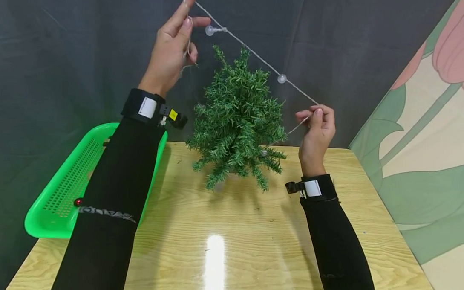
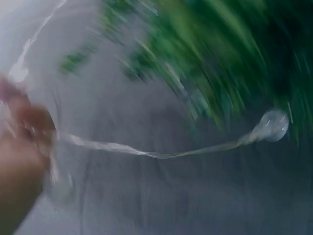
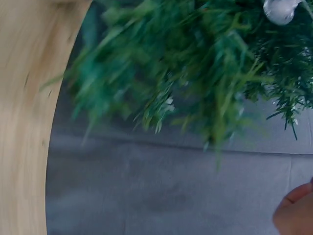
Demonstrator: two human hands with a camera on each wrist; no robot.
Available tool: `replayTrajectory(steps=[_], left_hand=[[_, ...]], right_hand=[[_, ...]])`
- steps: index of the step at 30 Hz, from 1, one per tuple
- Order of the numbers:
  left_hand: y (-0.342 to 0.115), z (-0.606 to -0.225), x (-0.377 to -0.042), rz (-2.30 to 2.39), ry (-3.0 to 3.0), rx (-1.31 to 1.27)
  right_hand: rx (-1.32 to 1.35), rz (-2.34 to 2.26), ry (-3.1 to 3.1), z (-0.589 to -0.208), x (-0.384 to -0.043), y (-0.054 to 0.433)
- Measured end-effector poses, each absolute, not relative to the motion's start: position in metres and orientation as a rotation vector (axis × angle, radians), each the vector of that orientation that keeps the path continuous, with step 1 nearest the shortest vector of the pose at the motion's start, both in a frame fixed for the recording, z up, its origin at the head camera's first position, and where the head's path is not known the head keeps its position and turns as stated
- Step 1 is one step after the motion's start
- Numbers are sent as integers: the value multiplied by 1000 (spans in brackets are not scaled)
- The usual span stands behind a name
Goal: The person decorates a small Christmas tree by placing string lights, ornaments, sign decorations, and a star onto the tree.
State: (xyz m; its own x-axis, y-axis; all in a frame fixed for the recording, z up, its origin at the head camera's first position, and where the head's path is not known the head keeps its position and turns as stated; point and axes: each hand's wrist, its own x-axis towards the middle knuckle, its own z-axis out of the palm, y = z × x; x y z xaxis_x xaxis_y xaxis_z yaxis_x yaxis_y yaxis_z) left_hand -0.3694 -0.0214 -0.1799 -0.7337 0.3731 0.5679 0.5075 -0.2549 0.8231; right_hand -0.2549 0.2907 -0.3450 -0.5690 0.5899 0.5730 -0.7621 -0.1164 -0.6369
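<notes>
Head view: the left hand (image 1: 170, 47), raised high with its index finger extended, grips string lights (image 1: 282, 79) that slant down past the green tree (image 1: 238, 115) to the right hand (image 1: 318, 126), held lower and pinching them. The left sleeve (image 1: 111, 192) hides part of a green basket (image 1: 39, 223) beside the wooden table's (image 1: 252, 222) tree.

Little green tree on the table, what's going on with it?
A person is holding a light string: the left hand is up to the left of the tree, the right hand lower on its right. The string slants between them, and another stretch runs from the right hand to the tree. A green basket with a red ball in it sits at the left.
</notes>
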Motion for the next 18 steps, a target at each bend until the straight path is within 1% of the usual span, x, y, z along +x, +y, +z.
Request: replayTrajectory(steps=[2,5,10,13,18], left_hand=[[-21,-183,-377,-1870,-2129,-965],[-24,-188,-386,-1509,-2420,-811],[-33,-208,-397,-1382,-2633,-708],[-35,-222,-401,-1335,-2651,-681],[-36,-236,-401,-1182,-2437,-628]], right_hand=[[172,1937,-1159,-343,-257,289],[28,2039,-1204,-343,-264,292],[-210,1954,-1504,-355,-274,302],[-182,1842,-1590,-359,-276,302],[1,1791,-1551,-346,-277,296]])
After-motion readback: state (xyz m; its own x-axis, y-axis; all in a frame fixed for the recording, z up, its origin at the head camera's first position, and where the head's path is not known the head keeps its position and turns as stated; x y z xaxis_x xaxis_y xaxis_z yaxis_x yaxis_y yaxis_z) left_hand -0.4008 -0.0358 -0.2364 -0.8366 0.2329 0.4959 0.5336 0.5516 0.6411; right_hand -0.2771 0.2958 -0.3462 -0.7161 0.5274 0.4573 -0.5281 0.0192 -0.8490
